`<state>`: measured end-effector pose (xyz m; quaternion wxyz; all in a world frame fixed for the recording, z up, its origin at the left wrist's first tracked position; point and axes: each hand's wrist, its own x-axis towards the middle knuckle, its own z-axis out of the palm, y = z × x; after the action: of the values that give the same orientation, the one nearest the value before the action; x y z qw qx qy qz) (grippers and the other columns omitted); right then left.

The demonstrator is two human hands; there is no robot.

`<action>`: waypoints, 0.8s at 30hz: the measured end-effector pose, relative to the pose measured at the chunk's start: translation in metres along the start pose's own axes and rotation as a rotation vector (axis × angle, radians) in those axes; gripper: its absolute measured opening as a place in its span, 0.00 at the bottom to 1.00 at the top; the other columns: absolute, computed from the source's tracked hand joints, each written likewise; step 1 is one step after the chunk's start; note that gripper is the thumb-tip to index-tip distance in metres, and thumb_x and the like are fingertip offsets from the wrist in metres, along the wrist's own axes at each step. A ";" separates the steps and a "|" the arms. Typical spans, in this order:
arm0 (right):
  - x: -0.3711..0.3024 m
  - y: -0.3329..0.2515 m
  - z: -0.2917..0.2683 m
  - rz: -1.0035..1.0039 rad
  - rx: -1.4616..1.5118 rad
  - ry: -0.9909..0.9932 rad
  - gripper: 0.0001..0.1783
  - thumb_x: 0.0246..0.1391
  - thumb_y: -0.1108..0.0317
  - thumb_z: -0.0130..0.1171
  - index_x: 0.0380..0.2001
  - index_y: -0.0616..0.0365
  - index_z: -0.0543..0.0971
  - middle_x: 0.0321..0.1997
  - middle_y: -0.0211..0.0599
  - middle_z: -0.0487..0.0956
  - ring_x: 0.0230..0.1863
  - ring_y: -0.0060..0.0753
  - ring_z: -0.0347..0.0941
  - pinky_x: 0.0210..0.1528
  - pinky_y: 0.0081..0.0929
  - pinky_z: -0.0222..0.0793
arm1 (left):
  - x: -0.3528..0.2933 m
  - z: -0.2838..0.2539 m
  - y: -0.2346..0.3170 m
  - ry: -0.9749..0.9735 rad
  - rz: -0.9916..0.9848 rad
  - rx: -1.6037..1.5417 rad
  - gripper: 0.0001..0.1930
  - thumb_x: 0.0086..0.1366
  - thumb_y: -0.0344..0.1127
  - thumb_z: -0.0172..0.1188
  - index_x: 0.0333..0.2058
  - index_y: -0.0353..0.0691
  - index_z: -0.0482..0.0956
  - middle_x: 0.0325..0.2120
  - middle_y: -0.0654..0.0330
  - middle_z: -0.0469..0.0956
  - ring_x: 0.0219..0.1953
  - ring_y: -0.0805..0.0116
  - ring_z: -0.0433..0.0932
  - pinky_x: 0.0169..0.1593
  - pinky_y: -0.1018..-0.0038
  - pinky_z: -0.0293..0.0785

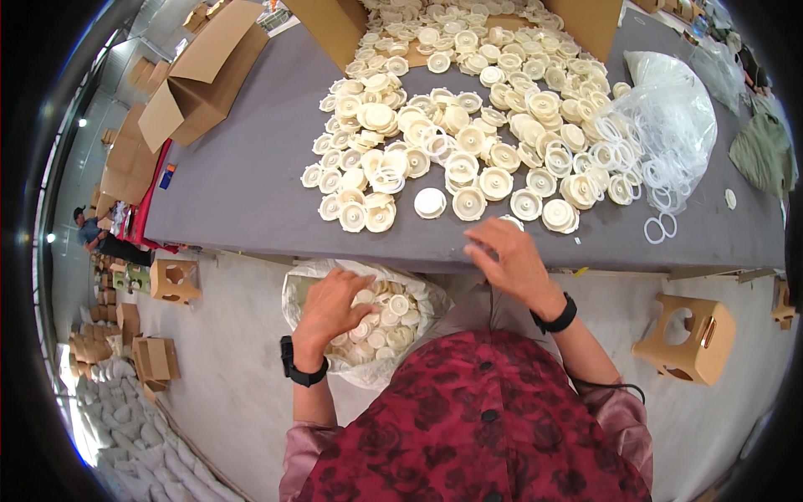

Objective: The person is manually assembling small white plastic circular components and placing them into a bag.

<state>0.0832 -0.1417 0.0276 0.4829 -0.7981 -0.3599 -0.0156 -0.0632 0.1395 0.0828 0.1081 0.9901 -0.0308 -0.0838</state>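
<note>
My left hand (329,305) hangs over a white woven sack (294,289) filled with cream plastic caps (381,339). Its thumb and fingers are spread, with nothing between them. At the table's near edge, my right hand (508,261) is open, fingers loosely bent and apart. Just beyond its fingertips lies a cap (512,222), partly hidden by the hand. A single cap (430,203) lies face down to the left of that. Past both spreads a big pile of round cream caps (468,138), several with clear rings lying on them.
A clear plastic bag (682,109) spills translucent rings (661,192) at the right of the grey table (242,180). An open cardboard box (205,79) stands at the table's far left. Tan plastic stools (686,339) are on the floor at both sides. Another person (104,238) is far left.
</note>
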 end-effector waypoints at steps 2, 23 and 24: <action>0.029 0.010 0.001 -0.065 -0.115 0.056 0.09 0.50 0.70 0.62 0.35 0.60 0.80 0.33 0.40 0.77 0.37 0.45 0.74 0.36 0.38 0.71 | 0.018 0.015 0.003 0.166 0.006 -0.158 0.21 0.53 0.40 0.70 0.46 0.41 0.82 0.33 0.56 0.80 0.36 0.56 0.78 0.41 0.64 0.74; 0.103 0.064 -0.031 0.390 0.505 0.215 0.04 0.51 0.72 0.67 0.29 0.61 0.84 0.22 0.29 0.79 0.20 0.17 0.70 0.20 0.17 0.65 | 0.173 0.083 0.056 0.592 -0.108 -0.602 0.06 0.59 0.29 0.63 0.31 0.32 0.77 0.22 0.52 0.80 0.23 0.63 0.81 0.27 0.70 0.73; 0.099 0.062 -0.032 0.350 0.610 0.254 0.04 0.53 0.72 0.66 0.29 0.62 0.84 0.21 0.24 0.78 0.18 0.10 0.67 0.17 0.11 0.61 | 0.171 0.080 0.057 0.563 -0.129 -0.775 0.05 0.60 0.27 0.62 0.32 0.32 0.76 0.22 0.56 0.81 0.22 0.71 0.80 0.26 0.75 0.73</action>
<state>0.2036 -0.1287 0.0341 0.7347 -0.6587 -0.1432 0.0762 0.0885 0.0538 -0.0092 0.4678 0.8610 0.0945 0.1758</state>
